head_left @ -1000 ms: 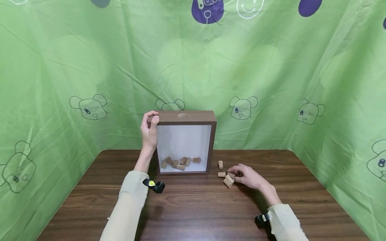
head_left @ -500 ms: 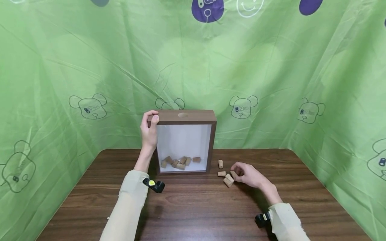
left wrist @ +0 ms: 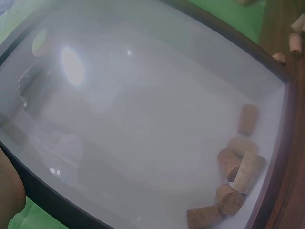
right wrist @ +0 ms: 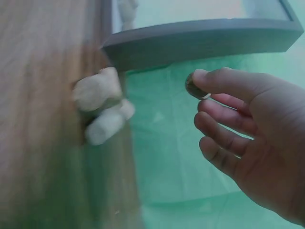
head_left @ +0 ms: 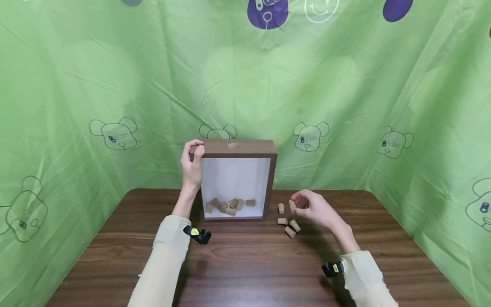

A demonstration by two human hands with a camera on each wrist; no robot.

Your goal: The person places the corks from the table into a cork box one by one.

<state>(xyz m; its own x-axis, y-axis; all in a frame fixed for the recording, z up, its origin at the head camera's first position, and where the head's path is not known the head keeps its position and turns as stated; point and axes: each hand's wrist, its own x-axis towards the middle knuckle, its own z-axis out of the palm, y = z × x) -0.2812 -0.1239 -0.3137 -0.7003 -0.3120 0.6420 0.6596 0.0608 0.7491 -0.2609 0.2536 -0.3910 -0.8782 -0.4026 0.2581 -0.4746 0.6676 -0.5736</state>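
A brown shadow box frame (head_left: 253, 147) with a clear front and a round hole (head_left: 234, 146) in its top stands upright on the table. My left hand (head_left: 192, 168) grips its upper left corner, thumb on the front side. Several corks (head_left: 231, 211) lie inside along the bottom; in the left wrist view, corks (left wrist: 249, 171) are heaped there behind the pane. To the right of the box my right hand (head_left: 316, 209) pinches a cork (head_left: 293, 206) between thumb and fingertips. That held cork (right wrist: 195, 87) shows end-on in the right wrist view, raised off the table.
Several loose corks (head_left: 290, 232) lie on the dark wooden table (head_left: 245, 264), between the box and my right hand. One cork (head_left: 281, 208) sits close to the box's right side. Green printed cloth (head_left: 337, 94) hangs behind the table and on both sides.
My right hand has picked a cork from the small pile and lifted it up and away toward the back. The remaining corks lie slightly more apart. My left hand keeps its grip on the box.
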